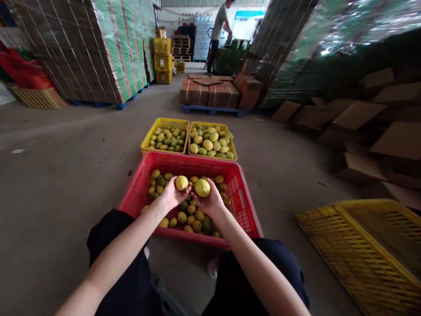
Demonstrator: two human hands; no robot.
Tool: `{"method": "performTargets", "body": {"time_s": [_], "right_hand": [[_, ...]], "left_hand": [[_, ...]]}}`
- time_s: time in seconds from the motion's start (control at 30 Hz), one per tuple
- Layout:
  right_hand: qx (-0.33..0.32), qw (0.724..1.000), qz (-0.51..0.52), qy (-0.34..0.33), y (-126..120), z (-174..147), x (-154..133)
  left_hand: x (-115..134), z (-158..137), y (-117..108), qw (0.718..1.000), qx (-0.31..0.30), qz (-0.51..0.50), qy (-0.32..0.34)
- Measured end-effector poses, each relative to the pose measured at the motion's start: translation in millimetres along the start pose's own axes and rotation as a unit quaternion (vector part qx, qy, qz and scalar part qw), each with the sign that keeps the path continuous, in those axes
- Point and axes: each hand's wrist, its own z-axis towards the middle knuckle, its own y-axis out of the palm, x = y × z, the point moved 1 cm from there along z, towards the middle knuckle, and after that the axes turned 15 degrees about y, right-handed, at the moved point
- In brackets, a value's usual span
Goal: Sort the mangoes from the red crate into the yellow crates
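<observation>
My left hand (175, 195) holds a yellow lemon (181, 183) above the red crate (134, 193). Close beside it, my right hand (211, 200) is closed around a larger yellow-green lemon (202, 188). Beneath both hands, many yellow and green lemons (191, 210) lie in the red crate, some hidden by my hands and forearms. Just beyond stand two yellow crates side by side. The left crate (144, 142) contains smaller, greener lemons; the right crate (235, 152) has larger, mostly yellow ones.
A yellow crate (358, 237) lies at the right. Flat-stacked brown cartons (210, 93) rest on a blue pallet (213, 109) ahead. Opened cardboard boxes (358, 118) pile up on the right. Wrapped pallet stacks (79, 48) rise on both sides. A person (219, 28) stands at the back.
</observation>
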Motion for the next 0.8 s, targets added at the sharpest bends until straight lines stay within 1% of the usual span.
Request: {"method": "performTargets", "body": {"time_s": [0.07, 0.17, 0.23, 0.27, 0.3, 0.33, 0.37, 0.4, 0.43, 0.47, 0.5, 0.53, 0.57, 0.6, 0.63, 0.67, 0.73, 0.8], "right_hand": [[0.002, 1.0, 0.003, -0.001, -0.4, -0.7, -0.5], [-0.002, 1.0, 0.0, 0.0, -0.6, -1.7, -2.7], [0.0, 1.0, -0.023, -0.016, -0.6, -2.7, -4.8], [0.007, 0.998, -0.044, -0.047, -0.6, -3.8, -6.1], [0.021, 0.992, -0.07, -0.105, -0.7, -5.6, -7.7], [0.042, 0.976, -0.102, -0.187, -0.9, -8.2, -9.4], [0.066, 0.947, -0.141, -0.282, -1.1, -11.6, -11.0], [0.088, 0.905, -0.182, -0.376, -1.2, -15.6, -12.1], [0.104, 0.855, -0.224, -0.456, -1.2, -19.7, -12.5], [0.118, 0.804, -0.267, -0.518, -1.2, -23.3, -12.5], [0.128, 0.757, -0.308, -0.562, -1.3, -26.3, -12.1], [0.137, 0.714, -0.344, -0.595, -1.5, -28.5, -11.4], [0.147, 0.674, -0.371, -0.621, -1.8, -30.1, -10.7], [0.159, 0.638, -0.393, -0.643, -2.3, -30.9, -10.0], [0.168, 0.605, -0.409, -0.662, -2.7, -31.2, -9.2], [0.174, 0.579, -0.421, -0.676, -3.2, -31.0, -8.5], [0.172, 0.542, -0.439, -0.696, -4.0, -30.5, -7.2], [0.161, 0.523, -0.447, -0.708, -4.4, -30.4, -6.2]], "left_hand": [[-1.2, 0.3, -0.4, 1.0, 0.0, 0.014, 0.011], [-3.0, 1.0, -0.7, 0.998, -0.005, 0.029, 0.047], [-4.0, 1.4, -0.4, 0.996, -0.018, 0.051, 0.073], [-4.1, 1.4, -0.2, 0.992, -0.024, 0.073, 0.098], [-3.6, 1.1, 0.0, 0.985, -0.031, 0.101, 0.138], [-2.5, 0.2, 0.4, 0.971, -0.039, 0.131, 0.195], [-1.0, -1.4, 0.9, 0.95, -0.051, 0.16, 0.263], [0.7, -3.8, 1.6, 0.923, -0.065, 0.186, 0.332], [2.4, -6.8, 2.5, 0.892, -0.084, 0.207, 0.392], [3.9, -10.2, 3.5, 0.865, -0.107, 0.223, 0.437], [5.2, -13.7, 4.5, 0.844, -0.126, 0.234, 0.465], [6.1, -17.1, 5.6, 0.831, -0.142, 0.242, 0.48], [6.8, -20.3, 6.7, 0.826, -0.153, 0.247, 0.483], [7.3, -23.1, 7.7, 0.827, -0.158, 0.249, 0.478], [7.5, -25.4, 8.7, 0.834, -0.157, 0.248, 0.468], [7.4, -27.3, 9.7, 0.842, -0.154, 0.245, 0.454], [6.8, -29.8, 11.1, 0.858, -0.149, 0.24, 0.429], [5.9, -30.8, 11.7, 0.866, -0.153, 0.237, 0.414]]}}
